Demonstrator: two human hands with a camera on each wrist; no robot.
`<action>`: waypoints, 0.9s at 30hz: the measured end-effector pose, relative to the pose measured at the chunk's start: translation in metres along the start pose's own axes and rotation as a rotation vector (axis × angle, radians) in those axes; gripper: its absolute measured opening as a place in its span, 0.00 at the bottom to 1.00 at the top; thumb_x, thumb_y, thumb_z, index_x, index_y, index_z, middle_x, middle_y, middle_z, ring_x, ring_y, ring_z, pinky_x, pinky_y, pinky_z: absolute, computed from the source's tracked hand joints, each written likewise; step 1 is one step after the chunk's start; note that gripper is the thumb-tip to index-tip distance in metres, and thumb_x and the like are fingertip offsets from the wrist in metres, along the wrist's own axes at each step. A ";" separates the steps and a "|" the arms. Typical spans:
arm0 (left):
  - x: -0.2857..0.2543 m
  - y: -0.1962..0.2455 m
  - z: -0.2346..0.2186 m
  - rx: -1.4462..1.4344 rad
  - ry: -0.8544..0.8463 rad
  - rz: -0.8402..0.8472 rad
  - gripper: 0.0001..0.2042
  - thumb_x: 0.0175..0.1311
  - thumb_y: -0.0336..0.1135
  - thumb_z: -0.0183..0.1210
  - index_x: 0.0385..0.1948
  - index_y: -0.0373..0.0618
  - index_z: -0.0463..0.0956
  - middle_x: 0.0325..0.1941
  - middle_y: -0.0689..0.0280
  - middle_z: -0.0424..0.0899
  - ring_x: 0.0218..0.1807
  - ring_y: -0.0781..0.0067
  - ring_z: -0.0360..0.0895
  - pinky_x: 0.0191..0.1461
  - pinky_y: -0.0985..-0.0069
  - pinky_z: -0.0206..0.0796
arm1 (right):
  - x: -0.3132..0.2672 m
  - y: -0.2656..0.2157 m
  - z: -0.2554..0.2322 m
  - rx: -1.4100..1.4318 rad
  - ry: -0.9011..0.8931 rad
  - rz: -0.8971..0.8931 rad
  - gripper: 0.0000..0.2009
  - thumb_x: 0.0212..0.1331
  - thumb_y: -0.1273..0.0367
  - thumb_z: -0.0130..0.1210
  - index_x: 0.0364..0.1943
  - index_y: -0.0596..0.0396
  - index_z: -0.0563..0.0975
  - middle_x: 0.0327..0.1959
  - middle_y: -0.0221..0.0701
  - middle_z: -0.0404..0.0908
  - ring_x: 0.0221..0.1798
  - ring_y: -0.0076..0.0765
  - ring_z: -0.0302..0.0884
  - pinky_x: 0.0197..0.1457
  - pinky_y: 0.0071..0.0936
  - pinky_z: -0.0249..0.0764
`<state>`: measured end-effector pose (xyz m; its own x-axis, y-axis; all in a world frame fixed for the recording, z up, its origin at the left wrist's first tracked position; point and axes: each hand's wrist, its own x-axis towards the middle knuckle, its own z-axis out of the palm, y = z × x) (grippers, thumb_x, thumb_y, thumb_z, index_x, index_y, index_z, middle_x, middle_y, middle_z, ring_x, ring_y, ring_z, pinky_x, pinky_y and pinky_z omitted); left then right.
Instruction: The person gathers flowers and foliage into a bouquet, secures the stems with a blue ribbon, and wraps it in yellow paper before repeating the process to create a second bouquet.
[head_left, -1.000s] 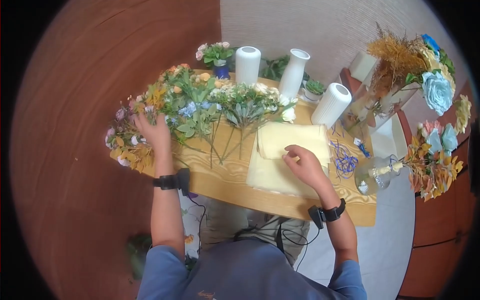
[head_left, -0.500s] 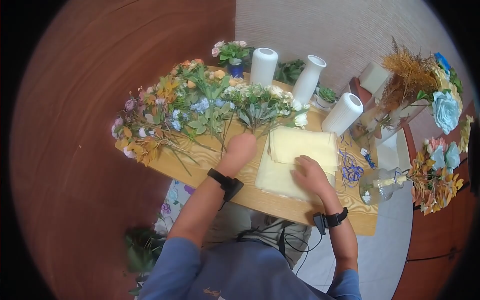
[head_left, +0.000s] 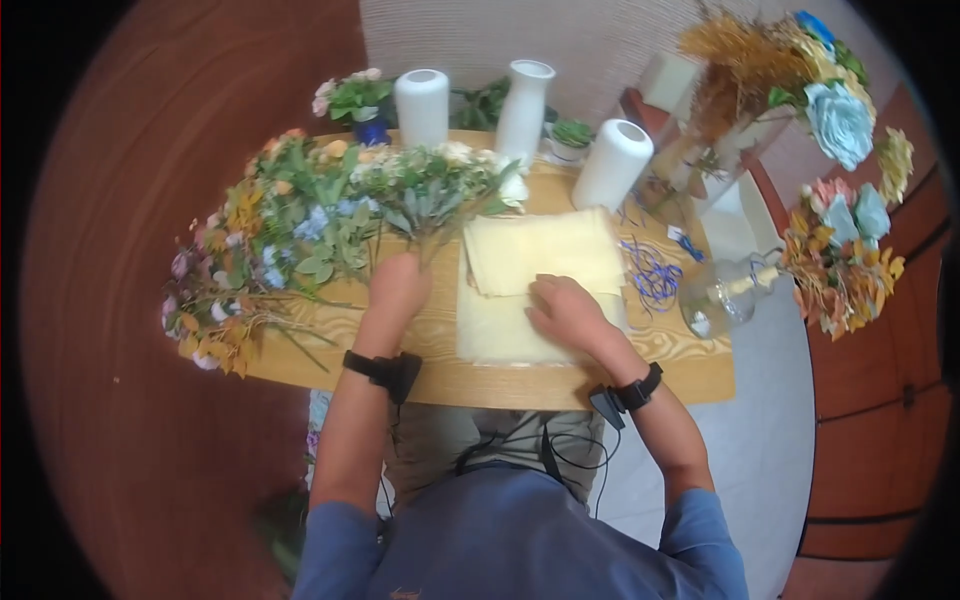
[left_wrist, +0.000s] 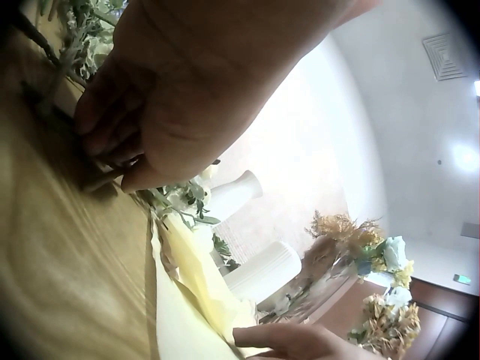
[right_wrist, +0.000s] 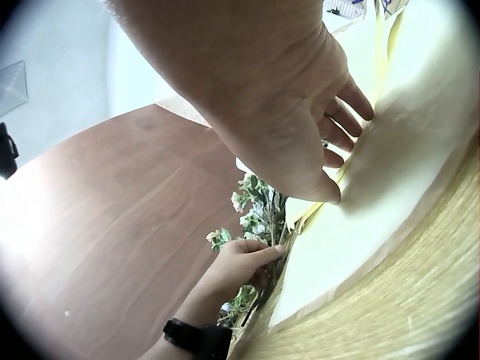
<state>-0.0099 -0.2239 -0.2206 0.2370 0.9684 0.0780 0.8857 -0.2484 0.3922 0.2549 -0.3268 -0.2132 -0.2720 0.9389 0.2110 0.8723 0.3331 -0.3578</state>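
Note:
My left hand (head_left: 400, 287) has its fingers curled round the stems of white flowers with green leaves (head_left: 430, 205), low over the wooden table. In the right wrist view the left hand (right_wrist: 244, 266) pinches thin stems (right_wrist: 279, 225) between thumb and fingers. My right hand (head_left: 570, 312) rests on the folded pale yellow cloth or paper (head_left: 545, 250), its fingers loosely bent and spread along the sheet's edge, seen in the right wrist view. Left of my left hand lie orange, blue and purple flowers (head_left: 310, 225) with their stems toward me.
White vases (head_left: 422, 110) and small potted plants (head_left: 570, 140) line the table's back. Purple-blue ribbon (head_left: 655, 275) lies right of the sheets. A glass vase (head_left: 715, 300) holding flowers lies tilted at the right, below a larger bouquet (head_left: 840, 125).
My left hand left the purple and orange flowers at the far left, moved right, and now grips the white-flower stems. The right hand stays on the sheets. The head view has shifted.

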 end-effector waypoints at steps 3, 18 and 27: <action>-0.002 -0.001 -0.002 -0.004 0.037 0.030 0.12 0.53 0.37 0.55 0.27 0.36 0.80 0.31 0.46 0.81 0.36 0.43 0.79 0.41 0.55 0.71 | 0.002 0.002 0.003 -0.007 0.001 0.016 0.12 0.51 0.66 0.57 0.32 0.62 0.76 0.40 0.45 0.78 0.45 0.55 0.74 0.50 0.43 0.72; -0.036 0.060 -0.001 -0.053 0.203 0.477 0.10 0.50 0.38 0.63 0.27 0.41 0.76 0.29 0.56 0.77 0.32 0.53 0.78 0.34 0.61 0.71 | 0.004 -0.012 -0.025 -0.017 -0.066 0.093 0.21 0.51 0.63 0.61 0.48 0.61 0.75 0.52 0.47 0.76 0.56 0.53 0.71 0.61 0.40 0.67; -0.015 0.053 0.015 -0.033 0.077 0.383 0.10 0.52 0.37 0.61 0.29 0.40 0.76 0.32 0.53 0.78 0.35 0.51 0.78 0.38 0.59 0.71 | -0.013 0.021 -0.052 -0.048 -0.013 0.226 0.22 0.49 0.66 0.62 0.49 0.61 0.75 0.51 0.47 0.77 0.55 0.52 0.73 0.60 0.39 0.68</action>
<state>0.0398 -0.2525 -0.2150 0.5158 0.8052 0.2927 0.7256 -0.5922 0.3504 0.2979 -0.3366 -0.1761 -0.0723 0.9903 0.1183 0.9300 0.1098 -0.3508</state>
